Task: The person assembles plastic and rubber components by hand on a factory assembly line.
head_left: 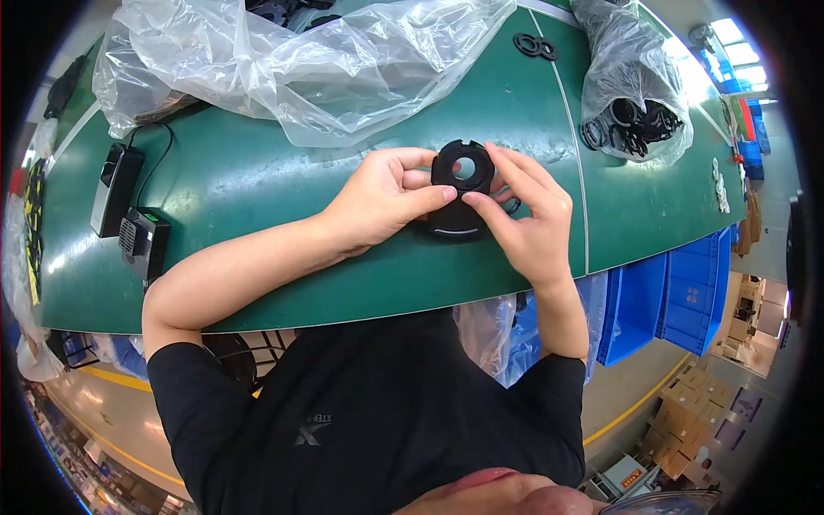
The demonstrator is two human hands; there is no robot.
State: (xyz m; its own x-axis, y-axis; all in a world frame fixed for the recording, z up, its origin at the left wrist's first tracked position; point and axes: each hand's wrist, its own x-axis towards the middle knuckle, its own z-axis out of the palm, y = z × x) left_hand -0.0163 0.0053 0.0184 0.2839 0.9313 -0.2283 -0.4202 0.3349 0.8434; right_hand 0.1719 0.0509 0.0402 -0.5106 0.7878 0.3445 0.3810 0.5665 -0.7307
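Observation:
Both my hands grip one black plastic part (457, 213) above the green table (283, 189). It has a ring-shaped upper end with a round hole, a small notch at its top and a rounded lower body. My left hand (386, 190) closes on its left side, thumb laid across the front near the middle. From the right, my right hand (530, 206) holds it with the thumb beside the other thumb and the fingers along the ring's edge. Behind the right fingers a thin dark loop shows in part; I cannot tell what it belongs to.
Clear plastic bags (326, 77) spread across the far side. Two joined black rings (536, 46) lie far right, near a bag of black parts (639, 120). A black-and-silver device (117, 189) and a black box (144, 240) stand left. Blue crates (687, 287) sit below the right edge.

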